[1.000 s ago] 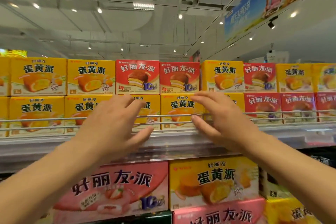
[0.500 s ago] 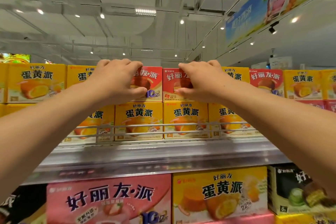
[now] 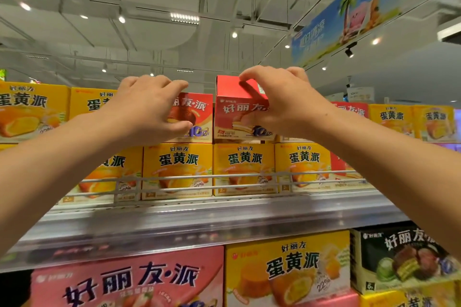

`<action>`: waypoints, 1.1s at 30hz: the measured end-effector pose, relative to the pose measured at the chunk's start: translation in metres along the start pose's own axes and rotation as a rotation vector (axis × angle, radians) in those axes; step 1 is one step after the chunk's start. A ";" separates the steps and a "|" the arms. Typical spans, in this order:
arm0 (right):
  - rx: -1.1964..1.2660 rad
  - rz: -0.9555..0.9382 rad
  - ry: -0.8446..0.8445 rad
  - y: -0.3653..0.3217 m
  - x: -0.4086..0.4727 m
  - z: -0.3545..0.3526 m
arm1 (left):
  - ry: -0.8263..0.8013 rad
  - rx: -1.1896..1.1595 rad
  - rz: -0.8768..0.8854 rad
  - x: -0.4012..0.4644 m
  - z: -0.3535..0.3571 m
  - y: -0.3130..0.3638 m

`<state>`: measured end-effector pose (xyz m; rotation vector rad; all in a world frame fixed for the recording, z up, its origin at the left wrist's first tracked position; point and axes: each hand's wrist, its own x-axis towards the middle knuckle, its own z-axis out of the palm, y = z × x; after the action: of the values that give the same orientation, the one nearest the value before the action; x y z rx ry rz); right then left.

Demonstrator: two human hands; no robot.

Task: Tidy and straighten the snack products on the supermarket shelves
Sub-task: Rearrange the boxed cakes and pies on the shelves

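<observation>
The right hand [image 3: 289,104] grips a red box [image 3: 237,107] at its top right corner, fingers curled over the top and thumb on the front. The box is tilted forward at the front edge of the top shelf [image 3: 212,214]. It reads 好丽友. The left hand [image 3: 147,109] holds the next red box [image 3: 197,117], marked 友·派, fingers over its top, thumb on its front. Both sit on yellow boxes [image 3: 178,169] that read 蛋黄派, behind a wire rail [image 3: 199,178].
</observation>
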<state>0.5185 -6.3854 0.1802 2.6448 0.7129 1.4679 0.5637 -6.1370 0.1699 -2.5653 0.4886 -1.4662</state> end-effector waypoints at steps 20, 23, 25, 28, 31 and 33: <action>-0.072 0.219 -0.126 0.110 -0.251 -0.079 | 0.289 -0.484 0.531 0.065 0.003 0.263; -0.068 0.214 -0.151 0.152 -0.272 -0.085 | 0.232 -0.371 0.497 0.096 0.009 0.311; -0.052 0.194 -0.150 0.181 -0.280 -0.089 | 0.167 -0.284 0.453 0.120 0.013 0.339; -0.022 0.160 -0.146 0.221 -0.287 -0.094 | 0.087 -0.143 0.359 0.151 0.020 0.370; 0.008 0.118 -0.150 0.252 -0.292 -0.097 | -0.027 -0.034 0.227 0.168 0.026 0.386; 0.049 0.106 -0.144 0.267 -0.294 -0.098 | -0.102 0.039 0.167 0.171 0.028 0.390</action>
<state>0.4073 -6.7621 0.0662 2.8302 0.6129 1.2805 0.5881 -6.5632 0.1834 -2.4861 0.6350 -1.2706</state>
